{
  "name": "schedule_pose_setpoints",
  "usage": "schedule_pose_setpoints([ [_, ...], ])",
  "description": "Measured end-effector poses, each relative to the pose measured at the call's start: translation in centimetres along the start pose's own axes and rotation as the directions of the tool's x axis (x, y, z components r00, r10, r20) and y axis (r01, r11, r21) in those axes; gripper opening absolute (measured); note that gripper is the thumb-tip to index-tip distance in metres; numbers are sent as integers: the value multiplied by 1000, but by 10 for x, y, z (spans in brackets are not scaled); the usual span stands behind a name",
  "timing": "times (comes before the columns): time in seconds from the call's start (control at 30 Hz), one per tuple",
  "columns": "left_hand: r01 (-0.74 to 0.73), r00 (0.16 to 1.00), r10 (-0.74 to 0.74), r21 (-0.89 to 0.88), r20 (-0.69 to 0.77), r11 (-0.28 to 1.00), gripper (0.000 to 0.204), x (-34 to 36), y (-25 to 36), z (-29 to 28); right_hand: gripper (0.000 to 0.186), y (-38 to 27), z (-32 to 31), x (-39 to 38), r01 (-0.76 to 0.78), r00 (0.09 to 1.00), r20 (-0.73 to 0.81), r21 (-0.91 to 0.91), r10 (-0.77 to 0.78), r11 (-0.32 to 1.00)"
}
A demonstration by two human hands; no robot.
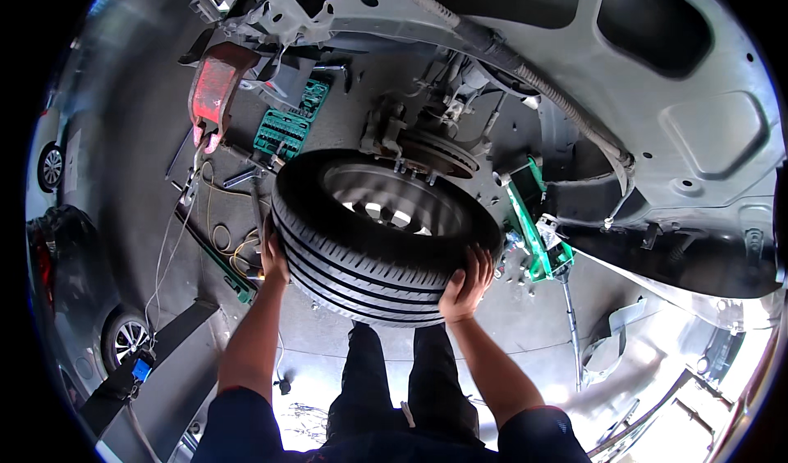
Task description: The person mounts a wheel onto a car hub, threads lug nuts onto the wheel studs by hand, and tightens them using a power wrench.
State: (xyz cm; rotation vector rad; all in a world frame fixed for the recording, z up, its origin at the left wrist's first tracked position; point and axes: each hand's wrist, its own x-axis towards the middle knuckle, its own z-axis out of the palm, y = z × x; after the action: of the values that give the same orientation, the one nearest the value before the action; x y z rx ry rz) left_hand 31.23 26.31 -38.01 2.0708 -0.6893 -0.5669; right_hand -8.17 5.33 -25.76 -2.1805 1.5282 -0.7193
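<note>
Between my two hands I hold a car wheel [369, 274], a black tyre on a light spoked rim, tilted so that the open back of the rim shows. My left hand [273, 256] presses on the tyre's left side, its fingers partly hidden along the tread. On the right, my right hand [468, 286] grips the tread and sidewall with bent fingers. Just beyond the tyre's far edge sits the brake disc [439, 155] with studs pointing toward the wheel. The brake caliper [386, 130] is at the disc's left.
A green floor jack [529, 225] stands right of the wheel. A green socket set case [283, 130] lies open at the far left. Near it are a red lift arm [215, 89] and a yellow hose [222, 237]. The car body [657, 126] overhangs from above right.
</note>
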Motion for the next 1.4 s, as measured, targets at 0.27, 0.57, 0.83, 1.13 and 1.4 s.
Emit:
schedule_pose_setpoints([
  [0.27,137,910,-44,199,-413,970,72,-173,93,125,73,138,-39,98,95,962,230,222,-147,970],
  [0.57,-93,965,155,281,-209,955,73,-116,170,125,71,246,-31,-32,-446,894,100,313,437,839],
  [0.83,-188,980,195,135,-36,973,56,12,10,22,63,28,29,-58,-361,915,-116,192,387,912],
  [1.13,245,916,-258,-82,-306,966,69,-20,-41,44,58,35,26,60,-139,987,-57,140,149,980],
  [1.4,257,911,-163,209,-380,944,66,-4,145,147,54,175,2,120,-296,950,-16,254,310,921],
])
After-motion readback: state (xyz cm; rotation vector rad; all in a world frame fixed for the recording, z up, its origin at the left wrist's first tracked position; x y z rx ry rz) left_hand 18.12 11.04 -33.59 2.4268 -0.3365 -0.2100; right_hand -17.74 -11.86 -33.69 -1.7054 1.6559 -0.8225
